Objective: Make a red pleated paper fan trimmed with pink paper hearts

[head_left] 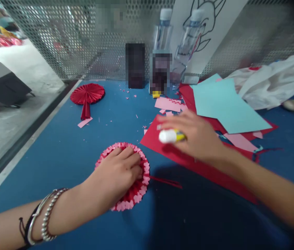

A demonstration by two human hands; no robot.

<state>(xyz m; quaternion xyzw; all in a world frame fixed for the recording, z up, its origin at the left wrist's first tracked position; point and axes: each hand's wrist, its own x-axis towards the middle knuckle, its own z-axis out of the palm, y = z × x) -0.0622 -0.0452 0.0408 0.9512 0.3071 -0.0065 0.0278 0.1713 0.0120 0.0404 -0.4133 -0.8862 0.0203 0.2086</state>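
A round red pleated paper fan [144,163] lies on the blue table, its rim lined with small pink paper flowers. My left hand [118,170] rests on top of it with curled fingers, hiding much of its middle. Thin red strands [166,181] stretch out from the fan's right side. Above a red paper sheet [152,137], my right hand [197,135] is closed around a glue stick [169,136] with a white end and a yellow body. The fingers are slightly blurred.
A second red fan with a handle [87,94] lies at the far left. Light blue paper [222,104] and pink scraps [166,103] lie to the right. Two plastic bottles [162,34] and two phones [135,66] stand against the perforated metal panel [66,38]. White cloth-like material [266,83] sits far right.
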